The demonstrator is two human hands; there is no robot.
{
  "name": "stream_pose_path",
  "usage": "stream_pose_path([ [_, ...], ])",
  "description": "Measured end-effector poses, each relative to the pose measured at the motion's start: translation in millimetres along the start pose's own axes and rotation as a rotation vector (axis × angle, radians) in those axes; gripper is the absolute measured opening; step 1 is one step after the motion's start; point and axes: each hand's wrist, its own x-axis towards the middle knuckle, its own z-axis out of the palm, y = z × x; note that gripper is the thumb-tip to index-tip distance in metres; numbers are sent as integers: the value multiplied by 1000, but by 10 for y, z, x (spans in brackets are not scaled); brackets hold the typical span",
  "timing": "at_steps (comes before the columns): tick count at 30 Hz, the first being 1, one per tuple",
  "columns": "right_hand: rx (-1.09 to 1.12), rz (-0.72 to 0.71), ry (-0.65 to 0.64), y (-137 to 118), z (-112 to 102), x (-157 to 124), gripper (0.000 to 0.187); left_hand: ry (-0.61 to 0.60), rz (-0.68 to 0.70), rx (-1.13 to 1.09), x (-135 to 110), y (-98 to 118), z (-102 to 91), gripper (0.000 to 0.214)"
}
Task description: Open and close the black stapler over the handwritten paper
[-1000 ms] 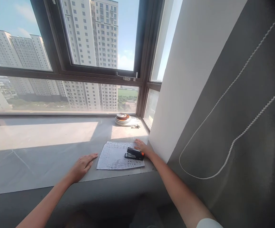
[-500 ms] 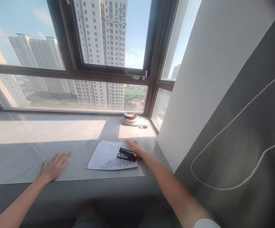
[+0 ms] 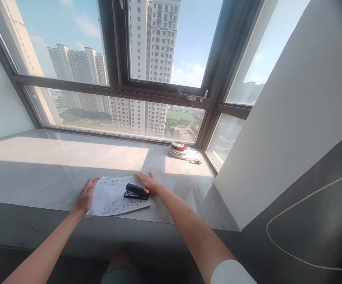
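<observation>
Now that my left hand (image 3: 86, 196) has come in against the left edge of the written paper (image 3: 108, 197), both my hands are at it. Half a second ago that hand lay flat on the sill (image 3: 41, 189), well apart from everything, with its fingers spread. Meanwhile the paper has travelled leftward along the sill, away from the wall (image 3: 265, 110) and the stack of round things (image 3: 179, 150) by the window corner, and the black stapler (image 3: 137, 191) has ridden along on top of it. My right hand (image 3: 148, 182) went the same way and covers the far right corner of the paper, just beside the stapler.

The fingers of my right hand lie apart, stretched over the sheet with one digit standing clear of the others, and they do not close on the stapler. On the left my fingers run close together along the edge; whether they pinch the paper or merely rest against it, I cannot tell.

For the work in hand, I judge, this means the paper (one sheet or several, I can't make out) is now steadied from two sides. Its near left corner reaches the sill's front edge, perhaps slightly over it.
</observation>
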Motion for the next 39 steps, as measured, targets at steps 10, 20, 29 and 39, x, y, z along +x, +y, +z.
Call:
stream_pose_path([
  [10,-19,0,64,-173,-60,-134,68,-99,-85,-73,-59,12,-36,44],
  [20,-19,196,116,129,-148,-901,61,-69,25,32,-33,-5,9,41],
  [29,-16,304,130,578,-393,-1966,51,22,160,178,-134,241,28,30],
  [39,96,376,308,808,-397,-2464,43,-266,553,-690,-2472,3129,-94,15],
])
